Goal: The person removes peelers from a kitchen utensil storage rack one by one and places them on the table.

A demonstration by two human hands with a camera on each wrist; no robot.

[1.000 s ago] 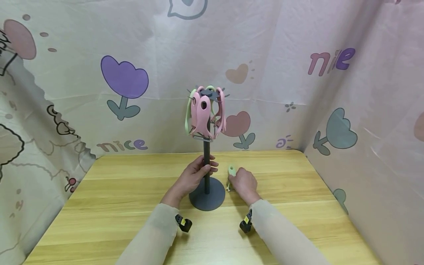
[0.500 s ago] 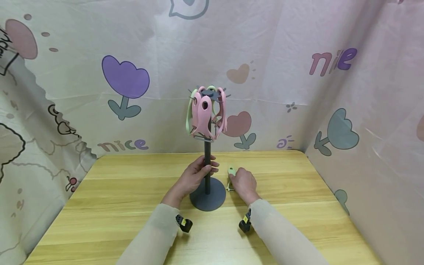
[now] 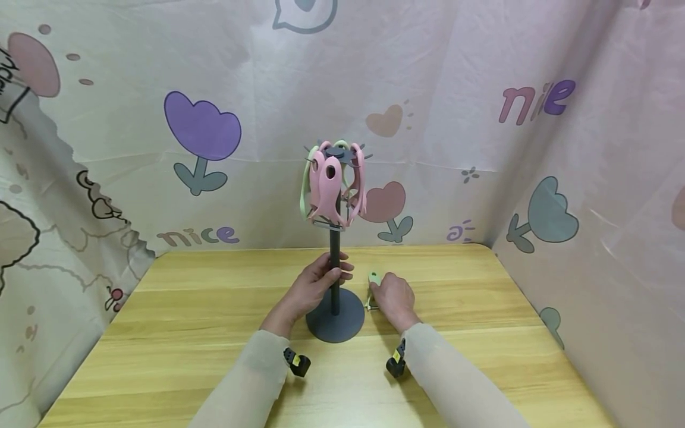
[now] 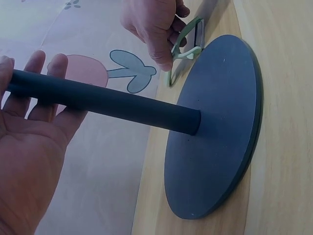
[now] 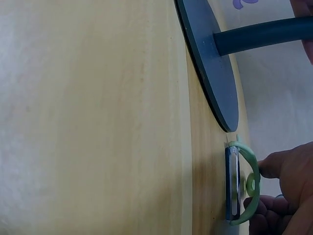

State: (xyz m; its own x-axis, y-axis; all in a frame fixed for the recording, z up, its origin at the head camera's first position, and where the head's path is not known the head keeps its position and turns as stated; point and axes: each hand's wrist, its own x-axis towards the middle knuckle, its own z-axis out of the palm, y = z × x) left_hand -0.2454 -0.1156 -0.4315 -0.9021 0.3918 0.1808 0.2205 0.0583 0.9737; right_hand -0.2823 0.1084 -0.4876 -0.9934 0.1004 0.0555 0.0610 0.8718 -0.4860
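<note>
Pinched in your right hand (image 3: 395,299): pale green peeler (image 5: 257,182), straight shiny blade (image 5: 234,181); your left hand (image 3: 310,287) grips an upright dark pole (image 4: 117,104).

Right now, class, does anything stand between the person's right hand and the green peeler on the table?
Nothing visible does. The right hand pinches the green peeler directly. The round base lies to the peeler's left in the head view, not between them, and the left hand holds the pole.

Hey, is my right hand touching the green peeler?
Touching: in the right wrist view, the right hand has its thumb against the green peeler, with no gap showing.
</note>
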